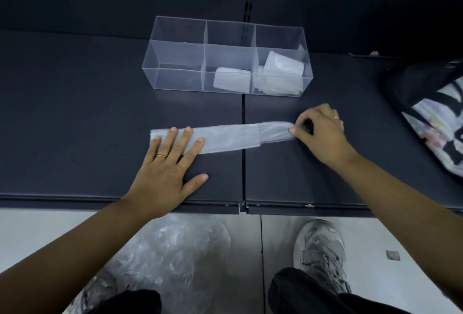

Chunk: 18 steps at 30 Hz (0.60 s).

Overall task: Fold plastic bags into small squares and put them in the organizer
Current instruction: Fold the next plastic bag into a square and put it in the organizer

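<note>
Head view: 1 plastic bag, flattened to a long strip on the shelf before the organizer, left hand pressing it flat-fingered, right hand pinching its far end; step judged end-folding, next needing successive square turns leftward.

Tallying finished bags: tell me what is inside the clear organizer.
In the organizer, middle compartment holds one folded bag; right holds a pile of folded bags, overlapping, so their number is hidden. Left shows nothing.

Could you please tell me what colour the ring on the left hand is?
Gold: the ring on the left hand shows plainly in the head view.
</note>
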Available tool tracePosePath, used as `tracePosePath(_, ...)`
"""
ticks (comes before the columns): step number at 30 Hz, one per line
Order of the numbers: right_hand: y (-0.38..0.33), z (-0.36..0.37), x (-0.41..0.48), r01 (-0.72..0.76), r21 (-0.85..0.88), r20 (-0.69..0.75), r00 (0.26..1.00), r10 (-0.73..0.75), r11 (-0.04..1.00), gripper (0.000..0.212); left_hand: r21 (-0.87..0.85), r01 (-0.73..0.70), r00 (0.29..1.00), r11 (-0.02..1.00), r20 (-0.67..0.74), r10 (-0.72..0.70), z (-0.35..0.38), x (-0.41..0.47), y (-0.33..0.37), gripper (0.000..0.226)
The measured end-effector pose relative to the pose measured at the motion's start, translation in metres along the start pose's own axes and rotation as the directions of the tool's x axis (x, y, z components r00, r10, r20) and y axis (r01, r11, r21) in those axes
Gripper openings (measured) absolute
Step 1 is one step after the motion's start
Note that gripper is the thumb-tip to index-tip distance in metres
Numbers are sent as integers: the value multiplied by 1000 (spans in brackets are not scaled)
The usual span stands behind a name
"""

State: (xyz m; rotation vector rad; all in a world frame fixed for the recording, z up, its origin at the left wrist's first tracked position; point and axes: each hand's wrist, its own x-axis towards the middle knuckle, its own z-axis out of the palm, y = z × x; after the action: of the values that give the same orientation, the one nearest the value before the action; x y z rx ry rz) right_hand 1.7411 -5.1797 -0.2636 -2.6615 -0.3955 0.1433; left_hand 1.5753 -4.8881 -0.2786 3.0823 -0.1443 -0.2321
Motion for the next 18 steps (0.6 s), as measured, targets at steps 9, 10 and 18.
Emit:
tracePosePath(9,-2,-23,-46,-355,619,332,927,176,701,23,-1,-203,979,979,-12,203,-8,17,-27,84)
tracePosePath(10,-5,-28,-54,-427,640,401,895,196,639,27,-25,-210,978,977,-18,210,-10,18,-19,86)
tracePosePath(18,-47,-60,-110,-664,606,720,692,52,439,43,-459,-293,955,839,-104,277,-16,1,120,85)
